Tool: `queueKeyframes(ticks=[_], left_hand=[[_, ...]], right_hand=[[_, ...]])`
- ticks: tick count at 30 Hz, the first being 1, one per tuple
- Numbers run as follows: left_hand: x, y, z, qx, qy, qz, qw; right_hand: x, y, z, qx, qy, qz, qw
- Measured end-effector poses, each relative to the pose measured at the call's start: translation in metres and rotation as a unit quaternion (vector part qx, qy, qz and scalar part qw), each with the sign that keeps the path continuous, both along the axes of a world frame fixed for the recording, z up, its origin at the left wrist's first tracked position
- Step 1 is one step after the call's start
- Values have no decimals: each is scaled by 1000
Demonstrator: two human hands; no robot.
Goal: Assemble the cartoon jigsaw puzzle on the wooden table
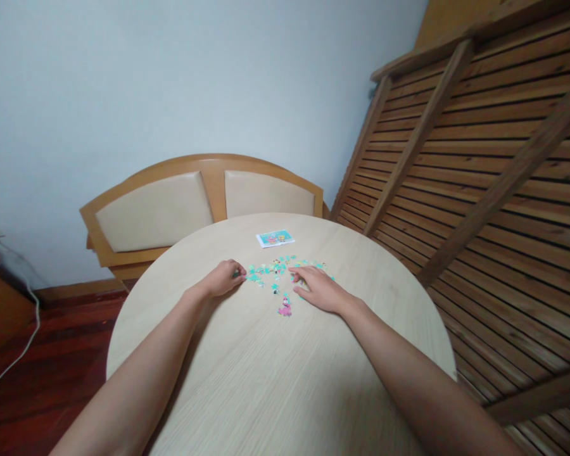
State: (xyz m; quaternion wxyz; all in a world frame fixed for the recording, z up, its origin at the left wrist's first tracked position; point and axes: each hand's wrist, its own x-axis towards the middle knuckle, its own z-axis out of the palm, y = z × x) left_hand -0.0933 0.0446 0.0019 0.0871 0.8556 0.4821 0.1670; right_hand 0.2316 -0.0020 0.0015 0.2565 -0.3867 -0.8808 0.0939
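Small jigsaw puzzle pieces (pixel 267 269), mostly teal with some yellow and white, lie scattered across the middle of the round table (pixel 247 380). My left hand (pixel 224 277) rests at the left edge of the scatter, fingers curled and pinched, with a bit of teal puzzle piece showing at the fingertips. Over the right side of the pieces, my right hand (pixel 319 288) is open, its fingers reaching left and thumb apart; pieces beneath it are partly hidden. Nearer to me, between the hands, sits a joined pink cluster of pieces (pixel 285 307).
A picture card (pixel 275 238) with cartoon figures on teal lies beyond the pieces. Behind the table stands a wooden headboard with cream panels (pixel 156 212). A slatted wooden frame (pixel 456 158) leans along the right side. A white cable (pixel 37 313) hangs at the far left.
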Motion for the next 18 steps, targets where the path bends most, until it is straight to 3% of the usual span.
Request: queueKeyframes(ticks=[7,18], left_hand=[[2,-4,2,-32,-42,8,999],[6,-9,5,-60,-72,-4,996]], right_hand=[[8,0,6,-33,31,53,998],[8,-9,18,-196,52,92,975]])
